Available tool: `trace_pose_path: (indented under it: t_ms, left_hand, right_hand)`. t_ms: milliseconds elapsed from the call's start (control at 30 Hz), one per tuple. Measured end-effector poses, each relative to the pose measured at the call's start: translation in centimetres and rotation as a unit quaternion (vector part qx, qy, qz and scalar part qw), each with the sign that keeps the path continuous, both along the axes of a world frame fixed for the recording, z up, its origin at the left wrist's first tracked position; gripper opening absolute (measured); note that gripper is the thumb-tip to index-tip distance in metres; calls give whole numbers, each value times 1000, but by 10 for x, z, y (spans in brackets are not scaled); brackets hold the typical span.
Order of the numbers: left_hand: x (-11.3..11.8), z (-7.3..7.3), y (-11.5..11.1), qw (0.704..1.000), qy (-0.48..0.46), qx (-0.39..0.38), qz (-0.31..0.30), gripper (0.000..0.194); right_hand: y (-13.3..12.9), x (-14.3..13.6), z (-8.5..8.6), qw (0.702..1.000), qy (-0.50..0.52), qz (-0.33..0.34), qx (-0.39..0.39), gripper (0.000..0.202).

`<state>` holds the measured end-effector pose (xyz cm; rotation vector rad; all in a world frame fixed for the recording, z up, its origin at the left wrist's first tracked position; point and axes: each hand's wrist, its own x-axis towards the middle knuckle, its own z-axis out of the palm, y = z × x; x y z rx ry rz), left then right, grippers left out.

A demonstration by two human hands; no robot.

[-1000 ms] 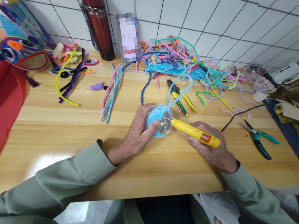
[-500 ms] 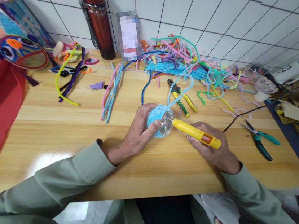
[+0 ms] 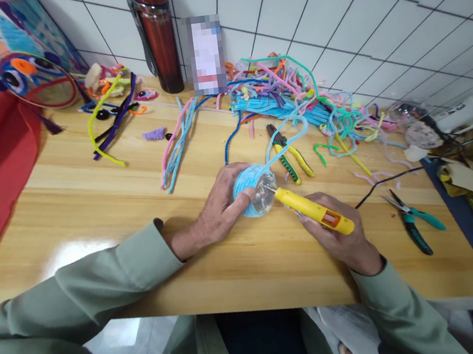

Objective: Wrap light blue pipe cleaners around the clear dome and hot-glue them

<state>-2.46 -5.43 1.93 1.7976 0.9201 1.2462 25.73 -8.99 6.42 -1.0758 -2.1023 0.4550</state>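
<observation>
My left fingers [image 3: 229, 171] grasp the blue-wrapped cup [image 3: 246, 181] at twelve o'clock before me and my right fingers [image 3: 317, 231] grip the yellow tool [image 3: 304, 206] at the cup's four o'clock, so I'd best brace the cup and guide the thin tip [image 3: 269, 188] clear of my left thumb [image 3: 243, 199].

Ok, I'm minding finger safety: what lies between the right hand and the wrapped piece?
The yellow tool, held in the right hand, spans the gap in the head view, its thin metal tip at the clear end of the wrapped piece.
</observation>
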Motion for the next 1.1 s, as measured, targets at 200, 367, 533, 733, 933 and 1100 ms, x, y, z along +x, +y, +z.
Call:
trace_pose_path:
  t_ms: [200, 367, 533, 733, 933, 1100]
  left_hand:
    - [0, 0, 0, 1000, 2, 8, -8, 43]
    - [0, -1, 1, 1000, 3, 9, -10, 43]
    - [0, -2, 1, 1000, 3, 14, -8, 43]
    - [1, 0, 1, 999, 4, 29, -18, 42]
    - [1, -1, 1, 1000, -1, 7, -4, 42]
    - [1, -2, 1, 1000, -3, 7, 0, 42]
  right_hand:
    - [0, 1, -2, 1000, -1, 4, -2, 17]
    - [1, -1, 0, 1000, -4, 7, 4, 16]
    - [0, -3, 1, 1000, 0, -3, -4, 14]
    - [1, -4, 2, 1000, 0, 5, -3, 15]
    - [0, -4, 2, 1000, 15, 4, -12, 13]
    - [-1, -3, 0, 1000, 11, -4, -18, 12]
